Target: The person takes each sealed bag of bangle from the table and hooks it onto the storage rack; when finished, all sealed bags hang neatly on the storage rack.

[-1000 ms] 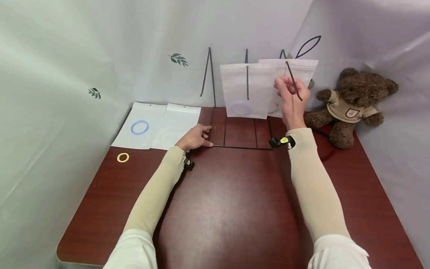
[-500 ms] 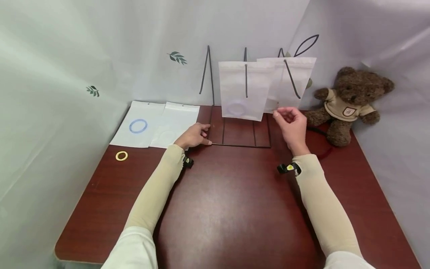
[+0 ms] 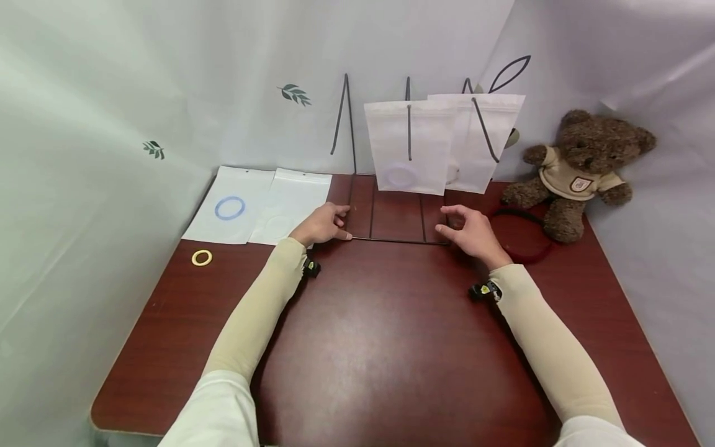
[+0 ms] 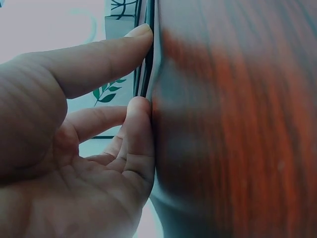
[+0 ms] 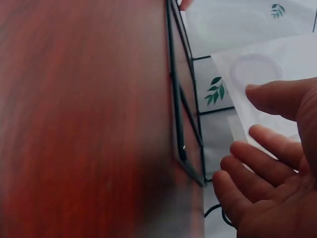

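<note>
My rack [image 3: 393,241] sits at the back of the table [image 3: 391,323], two white bags [image 3: 430,146] hanging off its hooks. Left hand [image 3: 321,225] touches the front left corner, thumb and fingers apart. Right hand [image 3: 472,233]'s fingers are spread too, near the other corner. Teddy [image 3: 578,177]'s off right.

A smooth, close-fitting beige left arm sleeve [image 3: 254,301] and a matching right arm sleeve [image 3: 555,344] end at the wrists, leaving the left hand [image 3: 319,225] and right hand [image 3: 472,234] bare. Nearer, a looser white left shirt sleeve [image 3: 215,406] and right shirt sleeve [image 3: 594,430] show. A small black left wrist camera [image 3: 312,269] and right wrist camera [image 3: 476,293] bear yellow markings.
</note>
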{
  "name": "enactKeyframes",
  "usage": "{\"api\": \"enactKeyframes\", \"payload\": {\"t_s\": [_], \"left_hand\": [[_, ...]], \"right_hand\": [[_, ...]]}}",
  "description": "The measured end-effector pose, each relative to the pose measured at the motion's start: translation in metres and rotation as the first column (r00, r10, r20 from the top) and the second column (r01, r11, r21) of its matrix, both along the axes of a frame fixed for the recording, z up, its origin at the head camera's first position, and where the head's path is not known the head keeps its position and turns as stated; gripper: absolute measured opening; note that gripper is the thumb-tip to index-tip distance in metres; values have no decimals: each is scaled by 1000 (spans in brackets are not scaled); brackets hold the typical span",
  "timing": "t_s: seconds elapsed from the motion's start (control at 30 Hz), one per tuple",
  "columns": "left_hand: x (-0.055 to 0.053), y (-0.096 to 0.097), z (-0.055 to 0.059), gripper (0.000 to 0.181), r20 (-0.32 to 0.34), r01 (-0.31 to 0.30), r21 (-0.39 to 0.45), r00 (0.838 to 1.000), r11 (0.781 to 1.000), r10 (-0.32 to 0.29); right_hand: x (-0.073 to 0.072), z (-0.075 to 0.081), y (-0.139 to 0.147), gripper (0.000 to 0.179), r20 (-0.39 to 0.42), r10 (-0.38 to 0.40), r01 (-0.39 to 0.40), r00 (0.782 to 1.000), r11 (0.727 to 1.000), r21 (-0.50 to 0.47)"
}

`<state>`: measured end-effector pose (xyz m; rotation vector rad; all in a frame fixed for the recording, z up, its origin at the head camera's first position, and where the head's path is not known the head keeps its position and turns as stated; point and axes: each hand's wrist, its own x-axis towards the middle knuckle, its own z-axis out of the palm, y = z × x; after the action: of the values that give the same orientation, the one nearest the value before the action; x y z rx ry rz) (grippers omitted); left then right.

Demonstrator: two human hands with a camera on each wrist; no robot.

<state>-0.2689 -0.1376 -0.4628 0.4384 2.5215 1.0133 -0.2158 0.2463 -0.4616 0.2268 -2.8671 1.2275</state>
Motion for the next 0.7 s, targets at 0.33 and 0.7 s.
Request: {"api": "enactKeyframes", "payload": {"t_s": [0.33, 0.7], "left_hand": [[2, -1, -1, 83, -18, 0, -18, 1000, 1000, -1], [1, -1, -1, 81, -28, 13, -26, 1000, 1000, -14]], "right_hand": [[3, -7, 6, 67, 107, 126, -139, 986, 983, 120], [3, -8, 9, 71, 114, 141, -166, 983, 956, 244]]}}
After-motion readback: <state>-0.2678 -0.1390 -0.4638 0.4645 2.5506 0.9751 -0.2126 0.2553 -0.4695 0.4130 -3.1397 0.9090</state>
